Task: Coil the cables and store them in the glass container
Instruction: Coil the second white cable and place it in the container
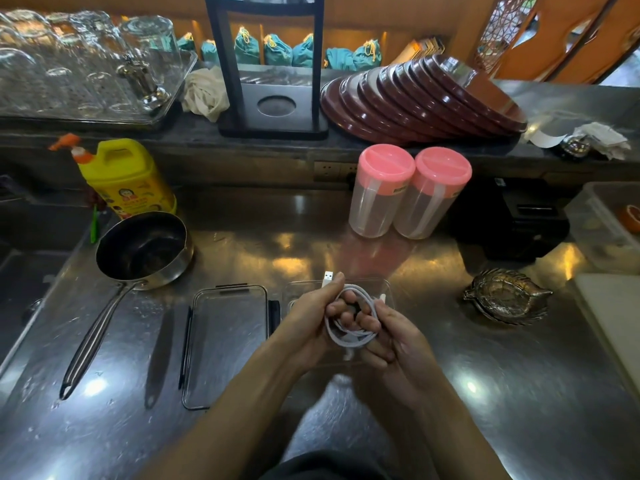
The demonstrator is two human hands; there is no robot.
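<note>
Head view: the white cable (349,317) sits just below centre, wound in loops and gripped by both hands, the left hand (311,315) at its 9 o'clock, the right hand (398,341) at 4 o'clock, above the open glass container (388,289). Its lid (228,344) lies at 9 o'clock. The USB plug (328,276) sticks out at 12; I judge the coil could spring open if either grip loosens.
</note>
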